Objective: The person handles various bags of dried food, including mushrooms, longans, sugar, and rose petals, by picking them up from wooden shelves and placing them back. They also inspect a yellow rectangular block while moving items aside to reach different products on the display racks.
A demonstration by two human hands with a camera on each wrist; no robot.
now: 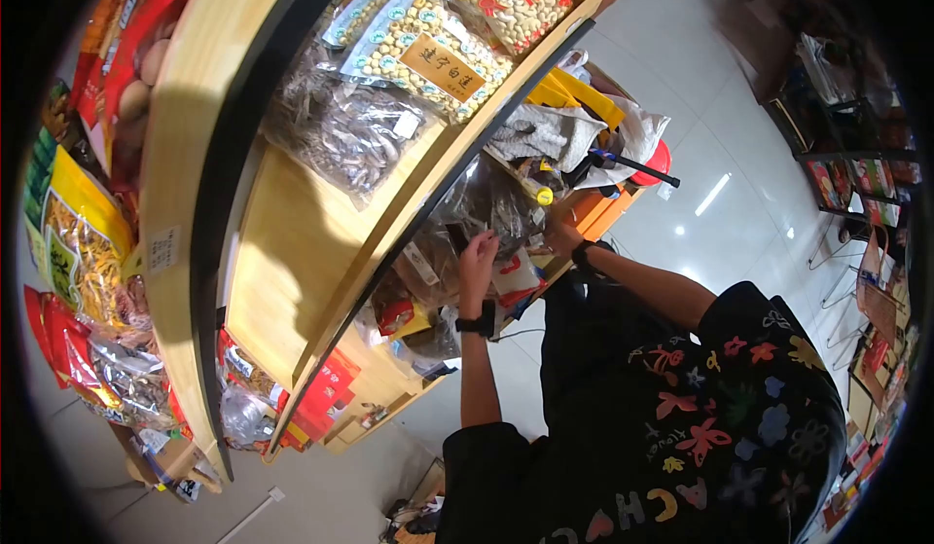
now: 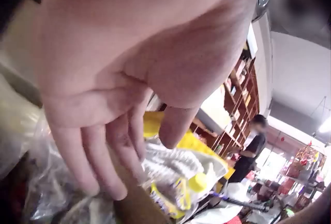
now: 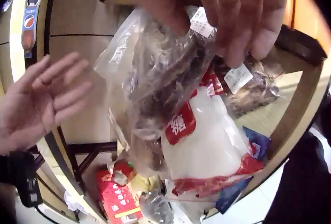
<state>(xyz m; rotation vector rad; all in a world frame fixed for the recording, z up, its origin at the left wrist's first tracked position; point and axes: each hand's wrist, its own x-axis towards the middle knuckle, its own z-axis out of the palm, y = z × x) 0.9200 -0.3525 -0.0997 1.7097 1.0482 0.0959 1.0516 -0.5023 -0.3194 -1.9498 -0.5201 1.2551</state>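
My left hand (image 1: 477, 264) hovers palm out over the lower bin, its fingers loosely extended; the left wrist view shows the palm (image 2: 150, 53) with nothing in it. In the right wrist view that left hand (image 3: 46, 97) is apart from the bags. My right hand (image 3: 232, 17) reaches over a clear plastic bag of dark dried food (image 3: 160, 74), thumb and fingers on either side of its labelled upper end. The bag leans over a white sugar bag (image 3: 207, 136) with red trim. Another labelled bag of dried food (image 3: 251, 87) lies beside the fingertips.
Above the lower bin, a wooden shelf (image 1: 321, 242) holds bags of pale seeds (image 1: 418, 48) and dried goods (image 1: 350, 126). White and yellow packaging (image 1: 555, 121) with a dark rod (image 1: 637, 166) sits at the bin's far end. A person (image 2: 251, 149) stands in the background.
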